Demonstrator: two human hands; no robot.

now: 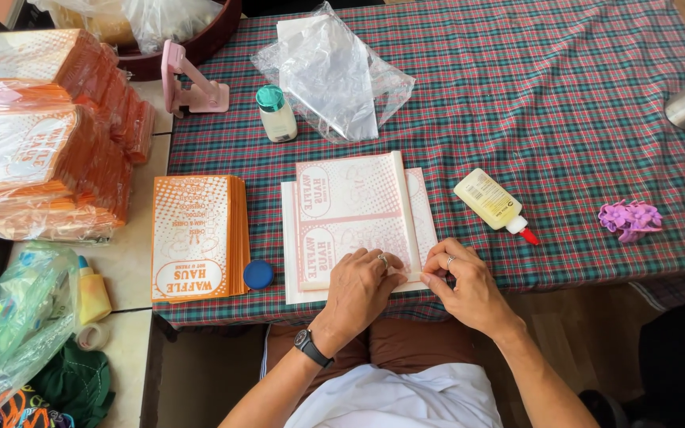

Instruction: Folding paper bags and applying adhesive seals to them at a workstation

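Note:
A flat white paper sheet with orange-red print (354, 218) lies on the plaid tablecloth, on top of a few plain white sheets. My left hand (360, 289), with a ring and a black wristwatch, presses on the sheet's near right corner. My right hand (465, 284), also ringed, pinches the same near edge beside it, fingertips almost touching the left hand's. A folded strip runs along the sheet's right side.
A stack of finished orange paper bags (196, 236) and a blue cap (258, 274) lie left. A glue bottle with red tip (491, 202) lies right, a purple hair clip (630, 217) beyond. A teal-capped bottle (277, 113), crumpled plastic bag (334, 71), pink phone stand (188, 83), wrapped bag bundles (41, 143).

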